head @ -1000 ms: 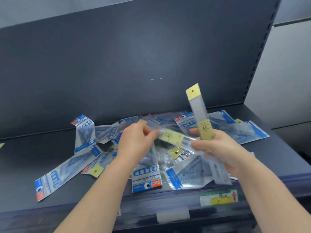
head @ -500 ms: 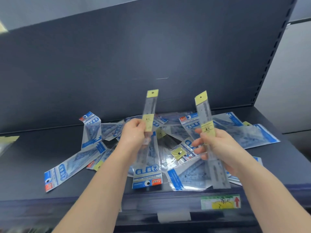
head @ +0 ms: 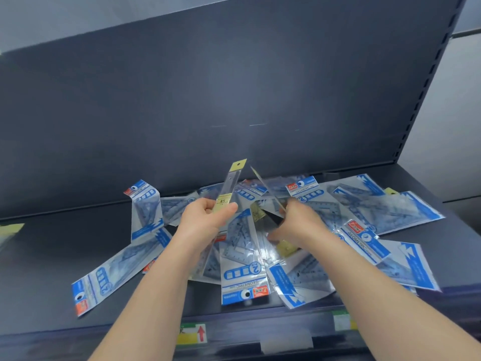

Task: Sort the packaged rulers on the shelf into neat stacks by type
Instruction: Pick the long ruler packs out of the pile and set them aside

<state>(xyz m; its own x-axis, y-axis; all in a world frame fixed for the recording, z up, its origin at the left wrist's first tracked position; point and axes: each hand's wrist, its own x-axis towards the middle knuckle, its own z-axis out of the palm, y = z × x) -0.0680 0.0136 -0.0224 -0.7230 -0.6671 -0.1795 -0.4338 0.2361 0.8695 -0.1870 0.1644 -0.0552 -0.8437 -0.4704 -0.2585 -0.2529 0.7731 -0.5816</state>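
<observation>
At the near lip of a dark store shelf [head: 39,256], above a yellow price label [head: 192,334] with a red arrow, a person's two bare forearms reach in over a loose spread of packaged rulers. Blue-and-white packs [head: 244,277] marked "Geometric", holding set squares and short scales, lie fanned and overlapping across the middle and right of the shelf, one at the far left of the pile bent up against its neighbours. Above the heap, the left hand [head: 205,217] pinches a straight ruler [head: 230,186] between thumb and curled fingers at its yellow mid-label, the clear sleeve standing nearly upright with a yellow hang tab at the top. Just beside it, the right hand [head: 299,222] grips a second slim pack [head: 263,183], seen edge-on and blurred, its top leaning towards the other; how those fingers lie cannot be told exactly. The packs look light and flat, stiff along the ruler but wrapped in slick film that would likely slide from a loose grip, so a pinch across both faces near the paper label or header card seems the surest hold. At the far left edge of the shelf a yellow-topped pack [head: 10,230] lies apart from the pile. Behind everything rises the plain dark back panel [head: 234,87].
</observation>
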